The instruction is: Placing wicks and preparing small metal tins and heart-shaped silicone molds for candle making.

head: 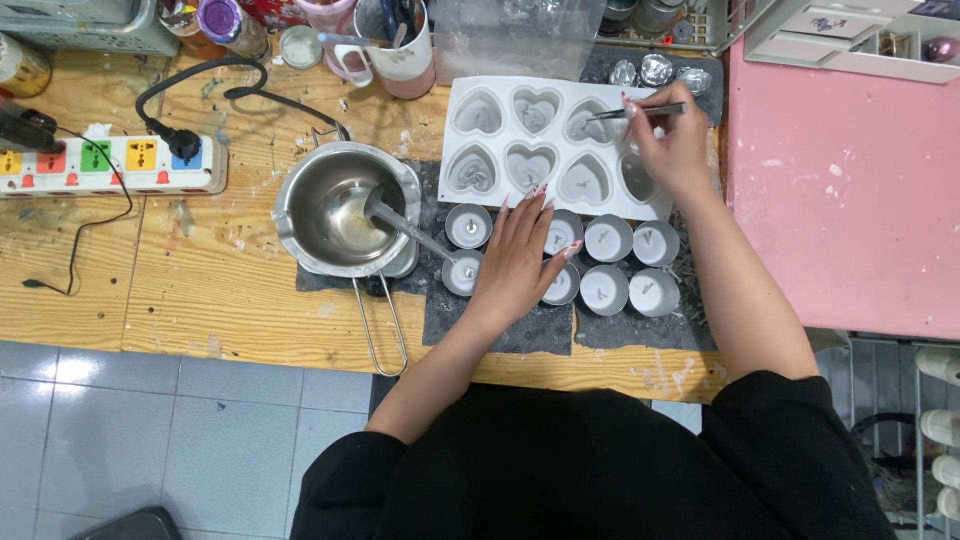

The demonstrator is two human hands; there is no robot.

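A white silicone mould [500, 88] with several heart-shaped cavities lies on the wooden workbench; each cavity holds pale wax and a wick. My right hand [668, 140] grips thin metal tweezers [640, 111] whose tips reach into an upper right heart cavity [588, 122]. My left hand [520, 255] rests flat, fingers spread, over small round tealight cups [607, 238] set in two rows below the mould. Each cup holds white wax with a short wick.
A steel melting pot [338, 208] with a spoon in it and a wire handle sits left of the cups on dark mats. A power strip [110, 165] with a black plug lies far left. Cups and jars [400, 50] crowd the back edge. A pink surface [840, 180] borders the right.
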